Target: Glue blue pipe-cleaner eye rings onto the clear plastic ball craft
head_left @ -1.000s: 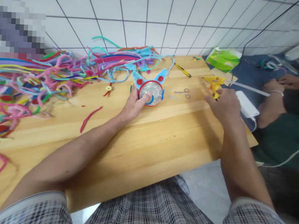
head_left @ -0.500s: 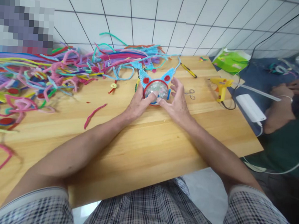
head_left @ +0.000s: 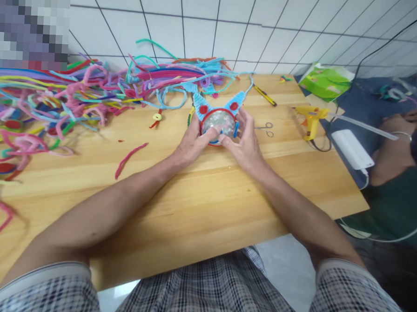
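Observation:
Between my hands is a round, shiny silvery craft piece (head_left: 220,120) with a red rim. Two light-blue pipe-cleaner strips (head_left: 234,105) with red discs rise from its far side in a V. My left hand (head_left: 192,139) grips the left edge, its thumb on the lower face. On the right edge, my right hand (head_left: 243,139) is closed round the piece with its thumb near the bottom; a small blue bit shows beside its fingers. The fingers behind the piece are partly hidden. Small scissors (head_left: 267,129) lie just right of my right hand.
A heap of coloured pipe cleaners (head_left: 93,91) covers the table's (head_left: 177,210) back left. A yellow utility knife (head_left: 265,95) lies at the back. Toward the right edge are a yellow glue gun (head_left: 311,119) and a white power strip (head_left: 353,149). Another person's arm (head_left: 392,147) rests beyond.
My right fingers have closed in from a spread pose onto the right edge of the round piece. My left hand keeps its hold. The view has shifted slightly.

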`<state>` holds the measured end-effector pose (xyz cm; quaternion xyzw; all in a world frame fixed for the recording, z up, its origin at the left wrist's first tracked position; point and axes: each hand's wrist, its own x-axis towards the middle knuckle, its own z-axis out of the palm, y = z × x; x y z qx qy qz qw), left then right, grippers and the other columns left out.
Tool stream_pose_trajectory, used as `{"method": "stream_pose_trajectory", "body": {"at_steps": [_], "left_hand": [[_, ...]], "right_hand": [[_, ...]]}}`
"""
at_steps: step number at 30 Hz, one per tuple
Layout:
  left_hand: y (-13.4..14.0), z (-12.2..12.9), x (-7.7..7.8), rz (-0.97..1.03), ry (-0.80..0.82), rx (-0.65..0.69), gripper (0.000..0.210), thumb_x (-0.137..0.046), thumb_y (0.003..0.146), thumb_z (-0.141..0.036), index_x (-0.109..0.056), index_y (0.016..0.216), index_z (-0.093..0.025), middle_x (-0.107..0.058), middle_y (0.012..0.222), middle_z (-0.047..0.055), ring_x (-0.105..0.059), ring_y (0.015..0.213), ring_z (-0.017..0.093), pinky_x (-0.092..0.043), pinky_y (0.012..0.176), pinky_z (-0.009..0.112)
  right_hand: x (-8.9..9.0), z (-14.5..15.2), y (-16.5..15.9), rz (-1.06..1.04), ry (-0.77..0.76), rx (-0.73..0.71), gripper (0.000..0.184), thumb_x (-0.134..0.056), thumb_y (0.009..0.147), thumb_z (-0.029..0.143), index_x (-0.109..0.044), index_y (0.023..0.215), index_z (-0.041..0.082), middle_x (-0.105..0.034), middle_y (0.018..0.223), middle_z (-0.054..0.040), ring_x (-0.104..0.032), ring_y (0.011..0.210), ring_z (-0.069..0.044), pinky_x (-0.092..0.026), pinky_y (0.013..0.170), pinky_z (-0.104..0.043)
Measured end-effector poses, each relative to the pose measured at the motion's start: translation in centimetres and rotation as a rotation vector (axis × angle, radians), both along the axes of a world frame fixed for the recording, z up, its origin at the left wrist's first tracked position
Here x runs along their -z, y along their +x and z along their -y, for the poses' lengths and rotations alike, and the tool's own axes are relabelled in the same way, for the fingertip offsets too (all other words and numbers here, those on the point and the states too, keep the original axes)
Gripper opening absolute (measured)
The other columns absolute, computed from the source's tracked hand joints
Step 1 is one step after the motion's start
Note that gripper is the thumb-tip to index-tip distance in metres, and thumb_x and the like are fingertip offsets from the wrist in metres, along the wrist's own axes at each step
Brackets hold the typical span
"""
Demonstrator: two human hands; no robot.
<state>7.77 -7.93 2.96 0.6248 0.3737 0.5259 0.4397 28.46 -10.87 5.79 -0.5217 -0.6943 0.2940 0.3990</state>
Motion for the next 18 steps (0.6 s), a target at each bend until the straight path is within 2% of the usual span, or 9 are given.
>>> {"method": "stream_pose_trajectory", "body": {"at_steps": [4,9,18], "left_hand": [[-0.23,0.05,-0.26,-0.007,0.001,0.012,0.076,-0.079,0.097,-0.083,-0.06,0.146,-0.029,-0.075,0.152,0.013,-0.063,0.158,0.041,-0.05,0.139,0.061],[-0.17,-0.01,-0.43,-0.008,0.011,0.028,0.082,-0.083,0.094,-0.08,-0.058,0.152,-0.028,-0.074,0.155,0.015,-0.068,0.152,0.041,-0.051,0.138,0.061],[-0.29,-0.15,-0.22,-0.015,0.001,0.019,0.075,-0.081,0.097,-0.075,-0.059,0.151,-0.029,-0.073,0.159,0.014,-0.065,0.157,0.041,-0.052,0.138,0.061]], "right_hand": [[0.03,-0.01,-0.14,-0.016,-0.003,0.003,0.113,-0.089,0.095,0.071,-0.03,0.185,0.037,-0.044,0.192,-0.0184,-0.044,0.179,-0.044,-0.05,0.14,-0.073],[-0.01,0.03,-0.23,-0.006,-0.001,0.013,0.111,-0.088,0.096,0.073,-0.03,0.185,0.037,-0.045,0.192,-0.0189,-0.048,0.177,-0.042,-0.052,0.139,-0.069],[0.3,-0.17,-0.2,-0.01,0.001,0.02,0.114,-0.091,0.094,0.072,-0.031,0.185,0.04,-0.047,0.191,-0.017,-0.05,0.176,-0.043,-0.053,0.138,-0.071]]}}
